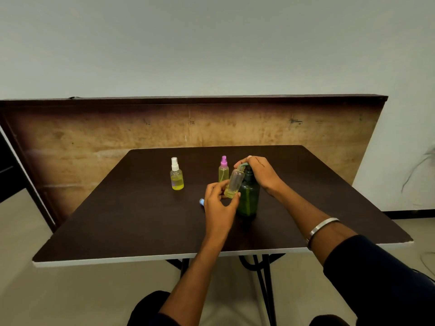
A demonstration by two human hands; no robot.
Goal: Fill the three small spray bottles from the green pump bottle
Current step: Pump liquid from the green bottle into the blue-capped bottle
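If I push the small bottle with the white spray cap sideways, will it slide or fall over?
The white-capped bottle is tall and narrow, so a push near the cap would probably tip it. Its liquid fills only the lower part, so a low push may slide it on the smooth table.

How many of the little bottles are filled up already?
Two look done: the white-capped bottle and pink-capped bottle stand capped, holding yellow liquid. The left hand tilts the third bottle, barely filled, under the green pump bottle; the right hand presses. Its blue cap waits.

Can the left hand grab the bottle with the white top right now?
Probably not yet: the left hand is holding the open small bottle. The path to the white-capped bottle looks free.
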